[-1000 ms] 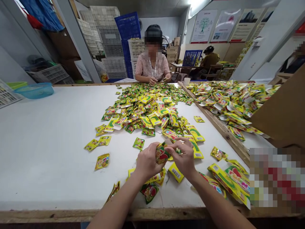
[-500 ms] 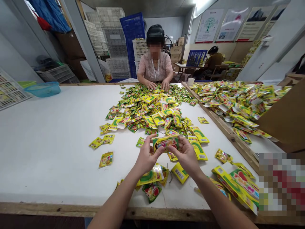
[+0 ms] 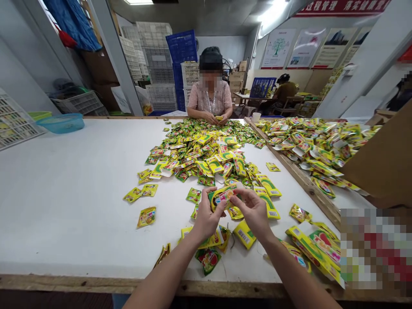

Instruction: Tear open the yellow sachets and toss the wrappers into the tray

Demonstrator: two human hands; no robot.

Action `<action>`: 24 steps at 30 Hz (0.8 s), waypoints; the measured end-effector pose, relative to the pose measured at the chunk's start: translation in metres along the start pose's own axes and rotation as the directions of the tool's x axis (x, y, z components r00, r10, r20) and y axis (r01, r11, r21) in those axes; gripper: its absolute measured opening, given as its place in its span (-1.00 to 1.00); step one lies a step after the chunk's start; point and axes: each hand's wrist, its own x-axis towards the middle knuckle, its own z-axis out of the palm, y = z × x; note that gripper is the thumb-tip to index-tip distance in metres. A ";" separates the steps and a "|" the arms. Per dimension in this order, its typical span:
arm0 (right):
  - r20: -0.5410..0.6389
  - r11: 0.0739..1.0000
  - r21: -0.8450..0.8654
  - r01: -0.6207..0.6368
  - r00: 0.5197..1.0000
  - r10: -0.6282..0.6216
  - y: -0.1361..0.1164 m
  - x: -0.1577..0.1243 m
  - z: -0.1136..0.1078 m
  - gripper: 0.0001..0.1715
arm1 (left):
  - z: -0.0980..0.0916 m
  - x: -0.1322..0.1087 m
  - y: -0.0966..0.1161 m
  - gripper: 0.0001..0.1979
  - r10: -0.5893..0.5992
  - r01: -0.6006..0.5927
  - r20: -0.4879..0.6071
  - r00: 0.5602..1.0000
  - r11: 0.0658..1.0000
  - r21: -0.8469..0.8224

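Note:
A small yellow and green candy box (image 3: 219, 198) is held up over the table, its printed front towards me and a white flap showing at its right end. My left hand (image 3: 206, 218) grips the box's left side, thumb across the front. My right hand (image 3: 255, 211) is closed at the right end, thumb on the box front and fingers by the flap. Below my hands lie a yellow box (image 3: 243, 234) and a green candy packet (image 3: 207, 259). Beyond them spreads a heap of boxes and small packets (image 3: 199, 150).
A wooden strip (image 3: 294, 171) divides the white table (image 3: 80, 193) from another pile of boxes (image 3: 309, 141) on the right. A cardboard sheet (image 3: 383, 159) leans there. At far left stands a blue basin (image 3: 61, 123). Opposite, a co-worker (image 3: 210, 101) handles a small yellow item.
The box has tilted, its right end now higher with the white flap showing. My right fingers have shifted along that end. The co-worker's hands have come together around a yellow item.

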 end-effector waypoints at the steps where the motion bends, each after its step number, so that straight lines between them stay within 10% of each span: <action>1: 0.021 0.997 0.064 -0.054 0.998 0.052 -0.001 -0.001 0.000 -0.50 | 0.000 0.000 0.000 -0.57 0.021 -0.021 -0.004 1.000 1.000 0.010; 4: 0.103 0.967 0.159 -0.199 0.977 0.184 -0.003 -0.002 -0.001 -0.28 | -0.002 0.001 -0.002 -0.55 0.059 -0.060 0.035 0.998 0.997 0.041; 9: 0.311 0.957 0.147 -0.249 0.931 0.194 -0.006 -0.002 0.001 -0.52 | -0.004 0.005 -0.007 -0.60 0.052 -0.053 0.030 0.998 0.998 0.038; 15: 0.167 0.955 0.199 -0.220 0.968 0.188 -0.005 -0.005 0.005 -0.49 | 0.001 0.007 -0.007 -0.70 -0.028 0.019 -0.057 0.998 0.988 -0.152; 19: 0.354 0.958 0.140 -0.252 0.916 0.189 0.005 -0.006 0.001 -0.56 | 0.000 0.004 -0.010 -0.60 -0.031 0.033 0.058 0.998 0.999 -0.029; 24: 0.151 0.983 -0.043 -0.181 0.971 0.185 0.003 0.040 -0.030 -0.34 | -0.016 0.015 -0.010 -0.51 -0.050 0.030 0.071 0.996 0.967 0.254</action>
